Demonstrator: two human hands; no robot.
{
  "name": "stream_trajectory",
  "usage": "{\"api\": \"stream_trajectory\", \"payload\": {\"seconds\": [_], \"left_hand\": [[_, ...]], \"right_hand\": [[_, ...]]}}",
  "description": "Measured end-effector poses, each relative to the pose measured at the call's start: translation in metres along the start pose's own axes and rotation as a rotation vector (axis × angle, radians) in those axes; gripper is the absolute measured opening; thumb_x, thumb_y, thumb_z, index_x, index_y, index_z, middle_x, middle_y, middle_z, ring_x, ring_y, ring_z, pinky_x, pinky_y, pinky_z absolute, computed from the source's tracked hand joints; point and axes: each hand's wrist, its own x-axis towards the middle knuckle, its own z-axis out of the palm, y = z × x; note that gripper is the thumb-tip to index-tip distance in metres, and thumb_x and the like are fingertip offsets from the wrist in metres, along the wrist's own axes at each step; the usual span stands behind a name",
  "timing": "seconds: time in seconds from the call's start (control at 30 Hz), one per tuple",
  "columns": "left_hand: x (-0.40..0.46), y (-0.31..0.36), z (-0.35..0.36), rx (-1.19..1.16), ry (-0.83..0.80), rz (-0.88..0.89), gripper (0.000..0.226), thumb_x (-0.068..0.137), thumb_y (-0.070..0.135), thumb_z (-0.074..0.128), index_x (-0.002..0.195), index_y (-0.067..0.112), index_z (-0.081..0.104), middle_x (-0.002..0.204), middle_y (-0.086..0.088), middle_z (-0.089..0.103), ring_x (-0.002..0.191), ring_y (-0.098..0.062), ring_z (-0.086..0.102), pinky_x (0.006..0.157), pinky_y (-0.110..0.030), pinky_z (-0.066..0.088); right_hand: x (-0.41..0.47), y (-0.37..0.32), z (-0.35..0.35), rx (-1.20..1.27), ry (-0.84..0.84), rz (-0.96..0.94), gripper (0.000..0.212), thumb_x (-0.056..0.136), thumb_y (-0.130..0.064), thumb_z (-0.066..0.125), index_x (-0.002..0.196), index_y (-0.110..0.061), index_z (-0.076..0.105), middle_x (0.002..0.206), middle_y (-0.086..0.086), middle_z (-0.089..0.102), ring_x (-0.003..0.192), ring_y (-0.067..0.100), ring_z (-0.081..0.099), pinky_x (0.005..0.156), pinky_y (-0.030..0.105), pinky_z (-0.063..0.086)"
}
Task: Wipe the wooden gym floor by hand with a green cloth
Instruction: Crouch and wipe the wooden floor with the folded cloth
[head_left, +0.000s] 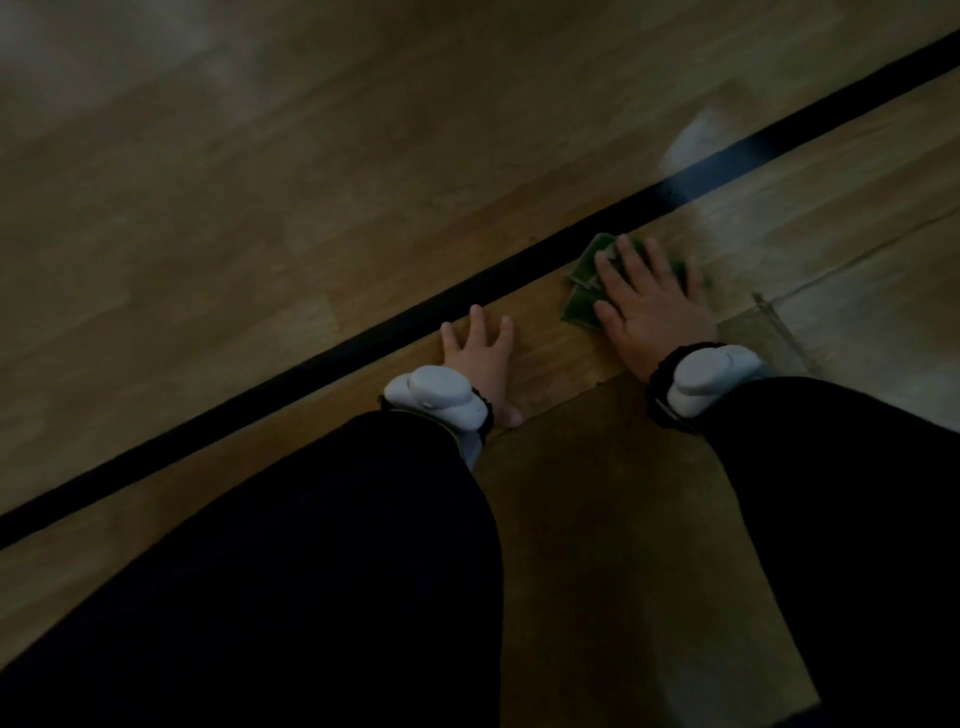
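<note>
The green cloth (592, 283) is seen folded flat on the wooden floor (208, 208), just on the near side of a black line (363, 332) that crosses the boards diagonally from lower left to upper right. Its long axis appears to run from its near edge up toward the line, roughly crosswise to it, though its right part is hidden and blurred. The right hand (649, 306) is laid palm-down on the cloth, its grip spread, with straight fingers pressed on the fabric and pointed up and left toward the line. The left hand (480, 353) is planted on bare boards, apart from the cloth, fingers splayed, with the fingertips close to the line's edge. White devices on dark bands (706, 379) are worn at both wrists above dark sleeves (311, 571). Open floor is seen beyond the line and to the right, where a pale glare (696, 140) lies across the line.
</note>
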Motion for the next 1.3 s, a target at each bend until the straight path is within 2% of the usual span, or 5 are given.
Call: {"api": "stream_trajectory", "payload": {"seconds": [0.17, 0.33, 0.8, 1.0, 1.3], "left_hand": [[0.005, -0.004, 0.005, -0.013, 0.012, 0.006, 0.113, 0.077, 0.027, 0.077, 0.151, 0.029, -0.008, 0.157, -0.003, -0.024, 0.143, -0.04, -0.015, 0.109, -0.064, 0.024], [0.005, -0.002, 0.006, -0.023, 0.002, -0.009, 0.113, 0.077, 0.026, 0.077, 0.151, 0.03, -0.008, 0.156, -0.001, -0.025, 0.143, -0.039, -0.016, 0.108, -0.065, 0.025], [0.005, 0.003, 0.007, 0.069, 0.031, -0.018, 0.109, 0.08, 0.031, 0.073, 0.152, 0.02, -0.008, 0.157, -0.01, -0.021, 0.141, -0.047, -0.013, 0.116, -0.056, 0.012], [0.004, 0.001, 0.006, 0.042, 0.047, -0.006, 0.109, 0.08, 0.032, 0.074, 0.152, 0.02, -0.007, 0.157, -0.01, -0.021, 0.141, -0.047, -0.014, 0.117, -0.054, 0.01], [0.001, -0.004, 0.004, -0.005, 0.024, 0.032, 0.109, 0.081, 0.029, 0.073, 0.152, 0.023, -0.009, 0.157, -0.008, -0.023, 0.142, -0.043, -0.015, 0.115, -0.056, 0.015]], "right_hand": [[0.027, 0.055, -0.021, 0.107, -0.083, 0.33, 0.056, 0.1, -0.05, 0.018, 0.151, -0.036, 0.001, 0.16, -0.006, -0.007, 0.146, 0.03, -0.01, 0.112, 0.062, -0.005], [0.025, 0.047, -0.018, 0.132, 0.007, 0.427, 0.055, 0.101, -0.046, 0.02, 0.152, -0.032, 0.006, 0.161, -0.003, -0.004, 0.147, 0.031, -0.005, 0.113, 0.063, 0.0], [-0.01, -0.073, 0.01, 0.04, 0.015, 0.027, 0.054, 0.1, -0.044, 0.024, 0.151, -0.035, 0.012, 0.161, -0.005, -0.002, 0.147, 0.027, -0.002, 0.113, 0.058, 0.002], [-0.022, -0.065, 0.01, 0.046, -0.011, -0.074, 0.053, 0.1, -0.045, 0.023, 0.15, -0.039, 0.01, 0.16, -0.01, 0.0, 0.147, 0.021, -0.003, 0.114, 0.051, 0.001], [-0.007, 0.046, -0.012, 0.154, -0.028, 0.349, 0.054, 0.101, -0.046, 0.02, 0.152, -0.034, 0.008, 0.161, -0.004, -0.003, 0.147, 0.028, -0.005, 0.116, 0.056, -0.001]]}}
